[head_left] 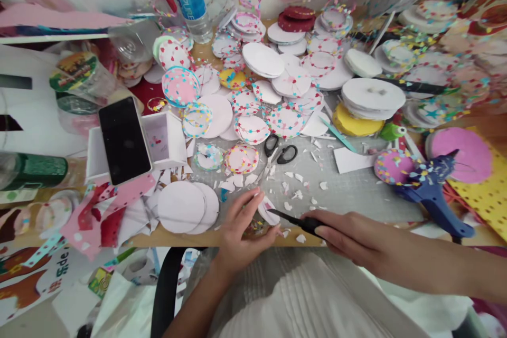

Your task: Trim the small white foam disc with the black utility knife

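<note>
My left hand (241, 227) is closed around the side of a small white disc (270, 213) at the table's front edge, thumb below and fingers above. A darker, multicoloured patch shows under the disc, too small to make out. In my right hand (352, 235) is a black-handled knife (295, 218), its dark, narrow blade pointing left. The blade's tip touches or lies just over the disc; I cannot tell which. Small white scraps (300, 238) lie around both hands. Black-handled scissors (273, 153) rest on the grey cutting mat (328, 190) beyond the disc.
Plain white discs (182, 206) lie to the left, near a black phone (124, 140) leaning on a white box (170, 140). At right stands a blue glue gun (431, 195). Several bead-trimmed discs (285, 120) crowd the back, with a water bottle (192, 5) behind.
</note>
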`<state>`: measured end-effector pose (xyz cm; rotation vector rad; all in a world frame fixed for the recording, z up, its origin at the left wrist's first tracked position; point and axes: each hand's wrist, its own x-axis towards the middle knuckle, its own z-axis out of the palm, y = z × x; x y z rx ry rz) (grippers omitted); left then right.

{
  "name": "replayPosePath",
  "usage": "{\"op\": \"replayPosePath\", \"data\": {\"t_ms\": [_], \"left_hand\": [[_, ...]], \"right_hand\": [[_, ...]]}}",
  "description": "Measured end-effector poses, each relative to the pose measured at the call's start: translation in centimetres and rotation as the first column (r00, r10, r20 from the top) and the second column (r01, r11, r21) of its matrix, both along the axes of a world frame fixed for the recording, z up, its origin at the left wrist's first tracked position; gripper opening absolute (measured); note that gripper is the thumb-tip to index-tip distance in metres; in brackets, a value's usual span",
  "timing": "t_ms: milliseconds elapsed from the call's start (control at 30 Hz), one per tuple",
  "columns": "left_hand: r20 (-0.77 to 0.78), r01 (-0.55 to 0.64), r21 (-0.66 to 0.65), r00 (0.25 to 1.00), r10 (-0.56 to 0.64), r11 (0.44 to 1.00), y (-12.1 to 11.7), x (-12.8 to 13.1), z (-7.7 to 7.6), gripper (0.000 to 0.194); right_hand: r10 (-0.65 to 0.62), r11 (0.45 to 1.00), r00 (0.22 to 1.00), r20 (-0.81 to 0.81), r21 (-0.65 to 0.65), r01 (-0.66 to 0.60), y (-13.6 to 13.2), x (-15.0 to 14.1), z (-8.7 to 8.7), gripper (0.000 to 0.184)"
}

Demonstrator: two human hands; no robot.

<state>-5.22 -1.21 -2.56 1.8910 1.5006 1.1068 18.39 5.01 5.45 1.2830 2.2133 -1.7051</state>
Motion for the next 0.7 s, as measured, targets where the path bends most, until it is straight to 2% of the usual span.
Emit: {"op": "replayPosePath", "data": {"t_ms": [167,267,367,467,600,700], "left_hand": [[0.05,0.038,-0.049,0.998,-0.035,0.998,0.1,-0.2,0.1,0.055],[0.181,0.047,-0.089,0.983,-0.03,0.995,0.2,0.1,0.7,0.05],[0.395,0.06,-0.152,0.919,0.005,0.987,0.6,0.7,1.8,0.04],[0.511,0.12,-0.122,0.859,-0.042,0.985,1.6,1.4,2.8,0.037],[0.496,0.215,0.014,0.847,-0.193,0.977,3.1,2.5,2.9,0.037],[0.401,0.291,0.081,0.866,-0.298,0.953,3.8,3.0,2.5,0.039]], "right_hand": [[0.011,1.0,0.999,0.031,0.023,-0.011,-0.5,0.4,-0.3,0.029],[-0.027,0.998,0.999,0.047,0.055,0.024,-0.8,0.9,-0.1,0.035],[-0.156,0.982,0.986,0.052,0.117,0.149,-1.0,1.8,0.3,0.045],[-0.304,0.944,0.952,-0.031,0.123,0.306,-1.0,2.3,0.7,0.049],[-0.504,0.863,0.848,-0.164,-0.054,0.502,-1.2,1.2,0.2,0.038],[-0.612,0.789,0.752,-0.247,-0.267,0.554,-1.4,-0.6,-1.4,0.034]]}}
